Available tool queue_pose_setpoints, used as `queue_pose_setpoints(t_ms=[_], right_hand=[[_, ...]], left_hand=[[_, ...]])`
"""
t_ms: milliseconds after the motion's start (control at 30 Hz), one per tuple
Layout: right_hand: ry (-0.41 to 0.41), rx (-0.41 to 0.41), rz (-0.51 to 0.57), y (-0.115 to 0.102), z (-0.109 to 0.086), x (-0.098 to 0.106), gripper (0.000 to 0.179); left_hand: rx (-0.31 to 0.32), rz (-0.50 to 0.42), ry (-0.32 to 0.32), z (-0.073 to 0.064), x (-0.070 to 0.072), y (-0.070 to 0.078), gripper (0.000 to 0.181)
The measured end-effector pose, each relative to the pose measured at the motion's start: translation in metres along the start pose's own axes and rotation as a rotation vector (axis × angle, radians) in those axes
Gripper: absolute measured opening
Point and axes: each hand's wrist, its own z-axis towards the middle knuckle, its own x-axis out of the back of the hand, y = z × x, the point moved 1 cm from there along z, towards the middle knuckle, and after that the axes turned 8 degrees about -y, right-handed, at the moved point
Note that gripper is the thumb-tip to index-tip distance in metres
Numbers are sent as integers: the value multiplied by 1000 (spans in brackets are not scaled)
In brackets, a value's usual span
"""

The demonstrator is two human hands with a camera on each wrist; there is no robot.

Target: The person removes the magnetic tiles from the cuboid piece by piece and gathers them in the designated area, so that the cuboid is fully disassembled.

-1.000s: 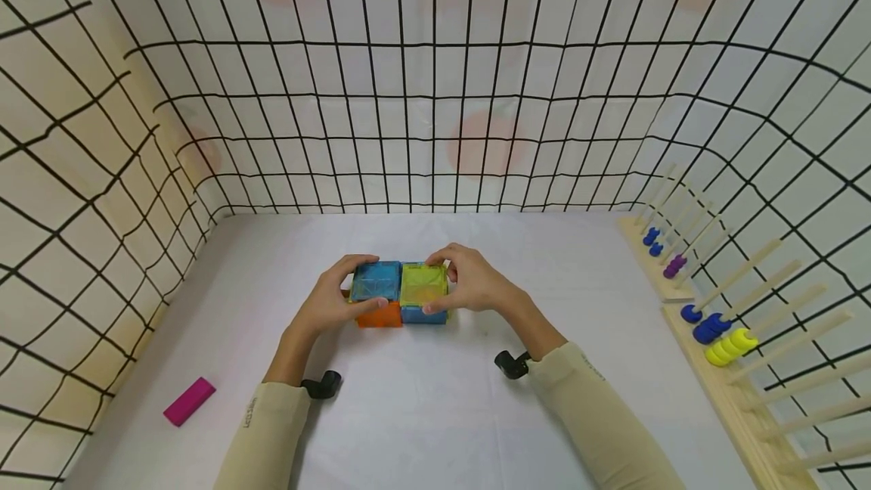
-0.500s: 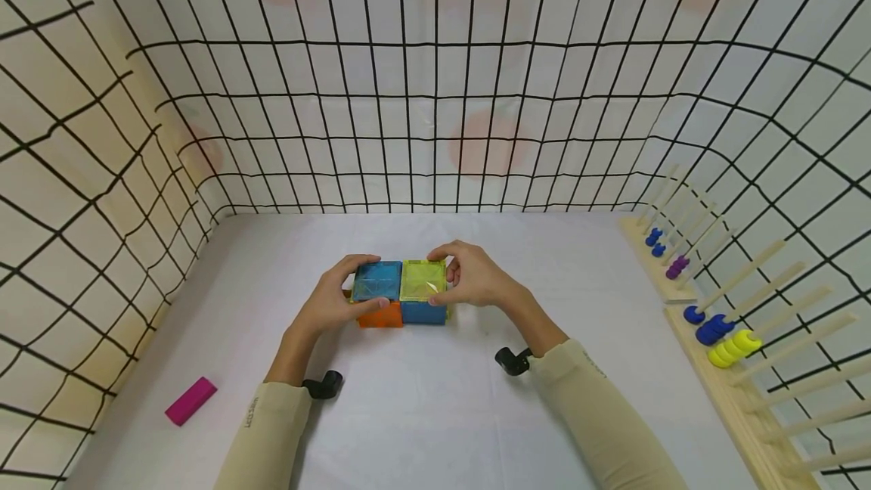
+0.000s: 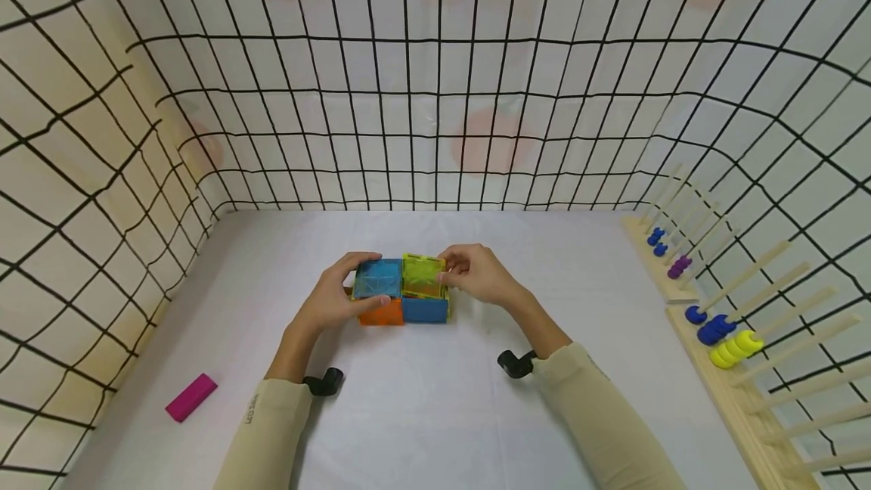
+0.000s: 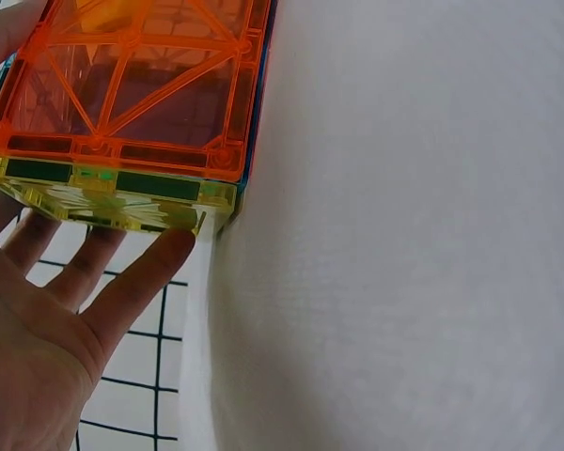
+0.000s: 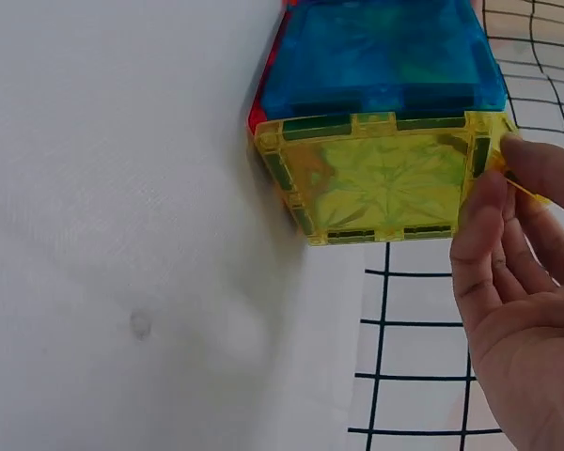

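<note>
Bright, even light fills the head view, probably from above, going by the soft shadows beside the beige sleeves (image 3: 267, 437) on the white tablecloth (image 3: 422, 414). Yellowish cast on the left, cooler tone on the right, and look at that black wire grid (image 3: 439, 41), bowing hard towards the edges! Over to the left wrist: dimmer, greyer, the cloth grainy and soft, the orange translucent tile (image 4: 122, 94) glowing. Right wrist now: pale glints streak the yellow translucent tile (image 5: 385, 183), a blurred shadow beside it.
</note>
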Motion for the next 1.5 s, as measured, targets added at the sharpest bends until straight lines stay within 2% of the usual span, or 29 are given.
queue_pose_setpoints(t_ms=[200, 433, 667, 800, 1000, 1167, 1400, 1500], right_hand=[[82, -4, 99, 1, 2, 3, 21], [109, -18, 348, 0, 0, 11, 28], [173, -20, 436, 7, -6, 28, 32], [209, -42, 448, 14, -10, 41, 36], [266, -110, 399, 31, -13, 62, 46], [312, -161, 352, 56, -10, 77, 54], [365, -247, 333, 83, -5, 88, 56], [361, -296, 328, 92, -1, 89, 58]], left_hand=[[5, 13, 1, 2, 0, -4, 78], [1, 13, 5, 2, 1, -5, 78], [-2, 23, 10, 2, 3, -5, 78], [-9, 17, 11, 1, 5, -5, 80], [-14, 5, 2, 0, 6, -5, 79], [-26, -5, -7, 0, 6, -7, 80], [-30, -25, -11, 0, 4, -9, 77], [-28, -27, -12, 1, 3, -9, 78]])
